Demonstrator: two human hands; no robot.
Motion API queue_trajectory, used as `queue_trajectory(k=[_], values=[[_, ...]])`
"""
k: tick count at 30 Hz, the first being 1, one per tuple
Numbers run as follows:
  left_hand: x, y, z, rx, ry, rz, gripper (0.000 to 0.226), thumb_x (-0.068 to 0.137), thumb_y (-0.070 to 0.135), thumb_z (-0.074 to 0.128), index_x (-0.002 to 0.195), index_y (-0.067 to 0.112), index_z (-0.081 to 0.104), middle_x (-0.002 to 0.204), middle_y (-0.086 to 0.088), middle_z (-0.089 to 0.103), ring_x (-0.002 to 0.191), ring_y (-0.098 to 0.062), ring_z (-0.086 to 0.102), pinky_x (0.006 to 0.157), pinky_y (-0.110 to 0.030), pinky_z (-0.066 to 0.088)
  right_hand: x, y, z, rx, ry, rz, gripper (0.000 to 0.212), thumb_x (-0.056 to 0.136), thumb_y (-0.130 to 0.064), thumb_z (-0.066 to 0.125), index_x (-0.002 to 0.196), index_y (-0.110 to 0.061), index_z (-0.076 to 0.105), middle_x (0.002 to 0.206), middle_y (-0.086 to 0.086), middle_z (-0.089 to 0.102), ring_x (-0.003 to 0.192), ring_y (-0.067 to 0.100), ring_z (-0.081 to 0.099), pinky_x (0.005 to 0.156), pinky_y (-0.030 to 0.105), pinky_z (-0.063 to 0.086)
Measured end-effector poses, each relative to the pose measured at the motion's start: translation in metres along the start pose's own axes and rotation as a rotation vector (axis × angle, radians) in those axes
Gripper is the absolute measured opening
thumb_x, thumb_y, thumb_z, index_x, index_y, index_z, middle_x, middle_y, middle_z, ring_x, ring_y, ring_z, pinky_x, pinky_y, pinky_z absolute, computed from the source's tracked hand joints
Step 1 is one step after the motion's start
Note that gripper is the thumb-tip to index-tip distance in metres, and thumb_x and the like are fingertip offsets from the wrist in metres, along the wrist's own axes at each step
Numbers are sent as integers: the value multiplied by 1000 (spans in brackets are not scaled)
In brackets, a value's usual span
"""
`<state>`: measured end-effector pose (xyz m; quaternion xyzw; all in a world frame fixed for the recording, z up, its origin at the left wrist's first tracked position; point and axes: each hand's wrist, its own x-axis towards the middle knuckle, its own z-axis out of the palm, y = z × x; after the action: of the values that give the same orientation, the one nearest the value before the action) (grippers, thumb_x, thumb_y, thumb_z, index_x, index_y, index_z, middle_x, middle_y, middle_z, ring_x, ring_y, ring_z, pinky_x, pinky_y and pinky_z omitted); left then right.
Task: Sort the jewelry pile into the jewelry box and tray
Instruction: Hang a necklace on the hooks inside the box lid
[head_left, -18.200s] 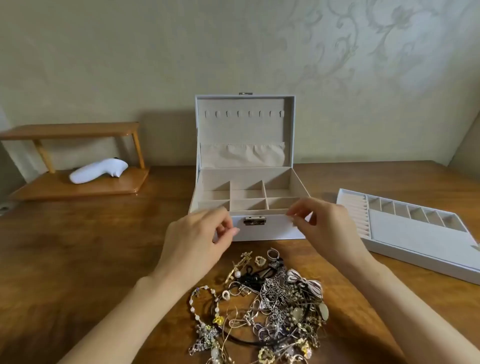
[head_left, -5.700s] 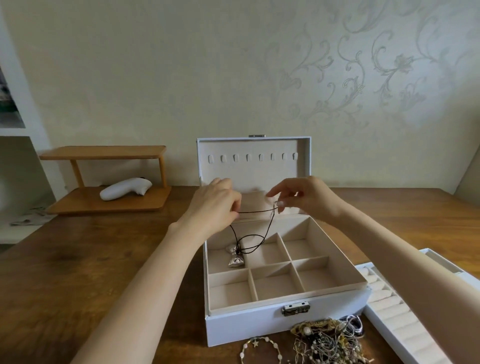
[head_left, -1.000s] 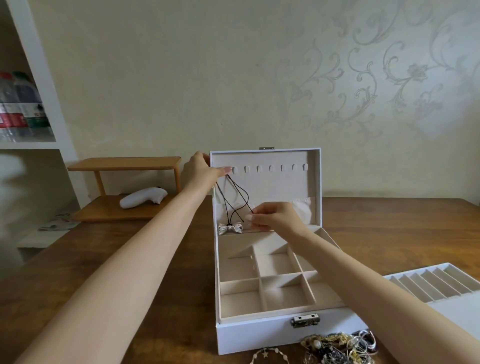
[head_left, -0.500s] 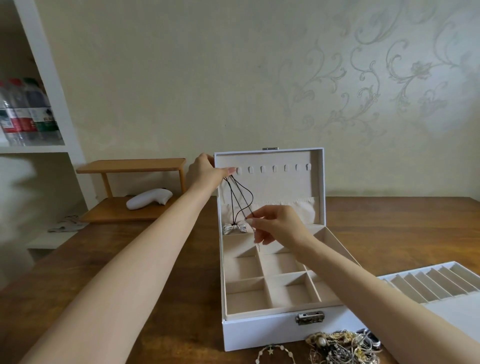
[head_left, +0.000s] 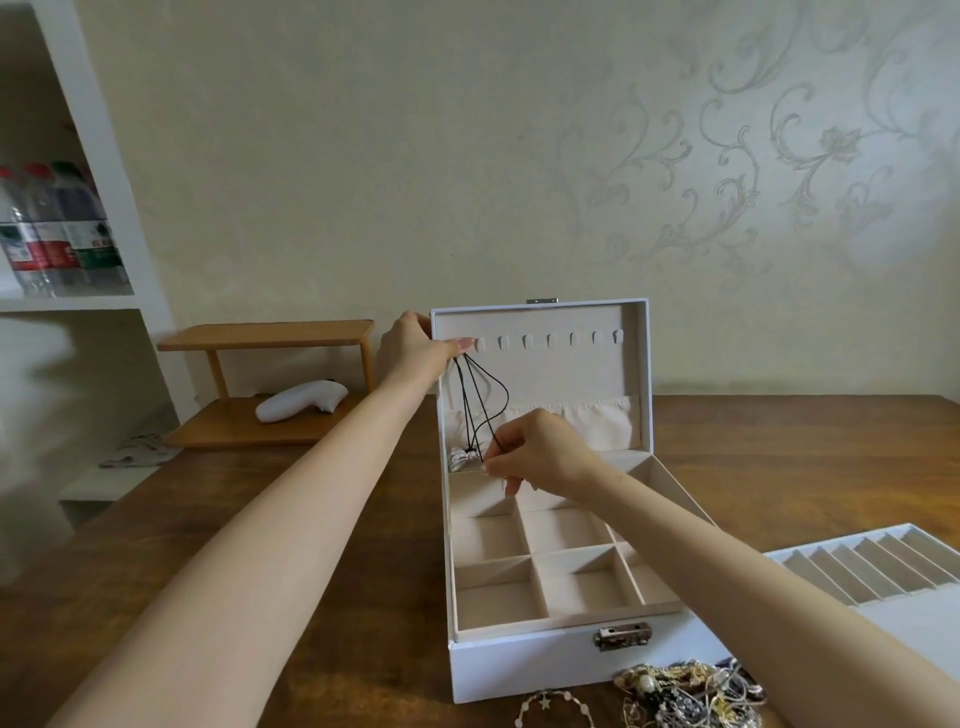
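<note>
here, gripping the box (head_left: 545, 660) lid's upper left corner with the left hand (head_left: 415, 345), pinning the necklace (head_left: 475, 400) cord there under the thumb. pinching the cord's lower end with the right hand (head_left: 535, 449), over the box's rear compartments. pile (head_left: 685, 691) before the box, tray (head_left: 883, 571) right of it.

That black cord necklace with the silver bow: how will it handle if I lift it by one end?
Probably floppy: the cord hangs in slack loops below the left hand. Likely to swing, since the bow pendant weighs its low end.
</note>
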<state>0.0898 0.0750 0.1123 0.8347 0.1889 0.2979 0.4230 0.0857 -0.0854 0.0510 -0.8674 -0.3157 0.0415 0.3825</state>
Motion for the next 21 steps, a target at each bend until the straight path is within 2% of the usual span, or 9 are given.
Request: queue_trajectory(k=[2, 4, 7, 9, 11, 12, 16, 19, 21], values=[[0, -1, 0, -5, 1, 0, 57, 79, 38, 73, 122, 9, 48, 113, -4, 57, 87, -16, 47, 71, -29, 38, 0, -2, -1, 42, -16, -3, 9, 80, -10, 66, 77, -4, 71, 56, 4, 65, 52, 9, 60, 44, 12, 37], [1, -3, 0, -12, -2, 3, 56, 79, 37, 74, 120, 9, 49, 110, -2, 57, 87, -16, 48, 72, -29, 39, -1, -4, 1, 189, 1, 0, 13, 84, -17, 68, 87, -4, 70, 47, 1, 60, 41, 8, 54, 41, 13, 36], [4, -6, 2, -30, -2, 9, 54, 77, 37, 76, 116, 10, 51, 112, -4, 61, 89, -18, 52, 73, -30, 44, -2, -3, 3, 400, 97, 10, 23, 94, -28, 57, 103, -8, 63, 45, 8, 59, 31, 9, 45, 37, 15, 35], [5, -7, 3, -31, -3, 11, 54, 76, 37, 76, 116, 10, 51, 115, -7, 61, 90, -18, 52, 75, -31, 45, -1, -3, 2, 404, 185, -12, 22, 96, -27, 53, 99, -9, 64, 44, 12, 56, 29, 9, 43, 36, 17, 33], [6, -6, 4, -37, -4, 12, 54, 77, 37, 76, 116, 11, 50, 116, -7, 61, 90, -18, 52, 75, -31, 45, 2, -3, 0, 353, 243, -32, 20, 95, -25, 56, 90, -10, 68, 45, 11, 57, 31, 9, 45, 39, 15, 32], [6, -6, 3, -41, -5, 11, 53, 77, 37, 76, 116, 11, 50, 116, -7, 61, 90, -18, 52, 75, -31, 45, 3, -2, -1, 298, 261, -41, 18, 93, -24, 58, 86, -11, 69, 44, 4, 58, 35, 7, 48, 42, 15, 34], [6, -6, 2, -36, -7, 13, 54, 77, 37, 76, 116, 10, 51, 109, -3, 59, 89, -18, 51, 74, -31, 43, 3, 5, 5, -83, 267, -101, 13, 86, -22, 65, 74, -17, 70, 54, -13, 56, 67, 12, 58, 65, 29, 43], [7, -7, 2, -38, 0, 16, 52, 76, 38, 77, 113, 11, 52, 109, -3, 61, 88, -19, 53, 74, -31, 44, -1, 6, 6, -211, 214, -131, 11, 84, -20, 66, 75, -13, 68, 74, -7, 64, 79, 15, 55, 74, 31, 44], [7, -8, 2, -41, -5, 17, 52, 76, 37, 77, 113, 11, 52, 107, -3, 61, 88, -18, 54, 72, -30, 44, -4, 5, 4, -299, 189, -139, 10, 84, -21, 67, 78, -13, 69, 86, -6, 69, 81, 16, 55, 73, 30, 42]])
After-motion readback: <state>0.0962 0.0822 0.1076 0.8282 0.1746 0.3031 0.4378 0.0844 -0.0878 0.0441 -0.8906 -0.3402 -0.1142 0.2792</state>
